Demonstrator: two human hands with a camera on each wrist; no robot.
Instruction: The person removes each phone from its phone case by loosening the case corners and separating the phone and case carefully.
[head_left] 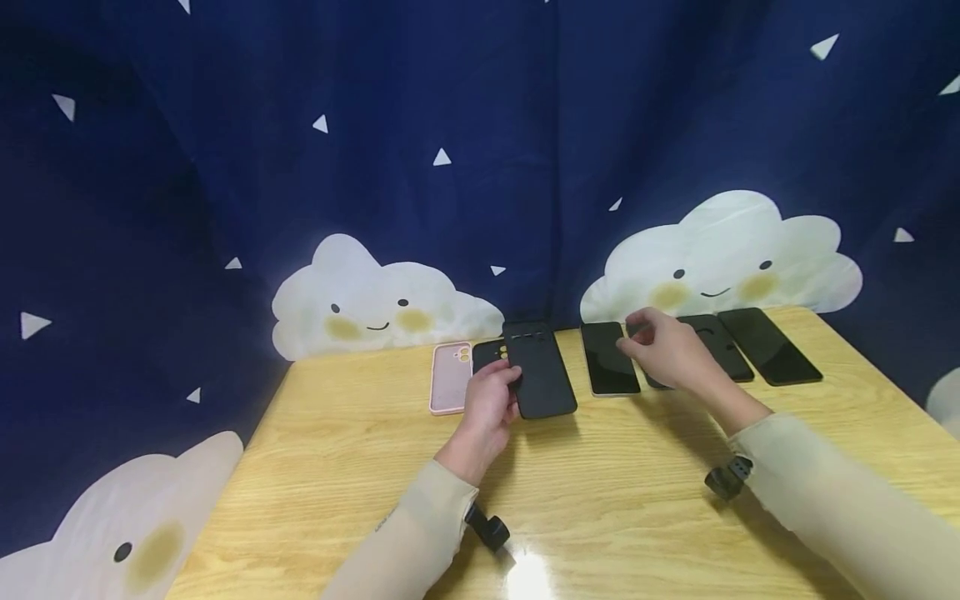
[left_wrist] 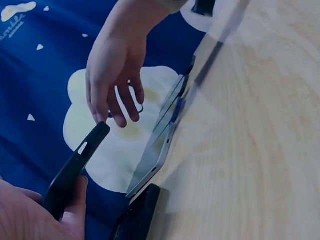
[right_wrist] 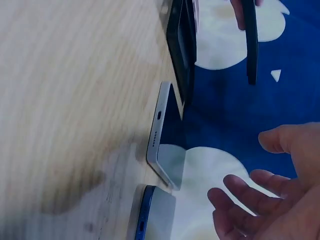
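My left hand (head_left: 491, 398) grips a black phone case (head_left: 542, 375) by its left edge, thumb on the near face. The case is raised and tilted above the table, and in the left wrist view its edge shows a cutout. My right hand (head_left: 669, 346) hovers over the phones with loosely bent fingers and holds nothing; in the right wrist view its thumb and fingers are spread apart. Nearest to it lies a silver-edged phone (head_left: 611, 362), screen up. A blue-edged phone (right_wrist: 154, 215) lies beside that one, partly hidden under the right hand in the head view.
A pink phone case (head_left: 450, 383) and another black case (head_left: 486, 354) lie left of the held case, the black one partly covered by the left hand. Two more dark phones, one a black phone (head_left: 720, 350) and one a long phone (head_left: 772, 346), lie right on the wooden table (head_left: 360, 433).
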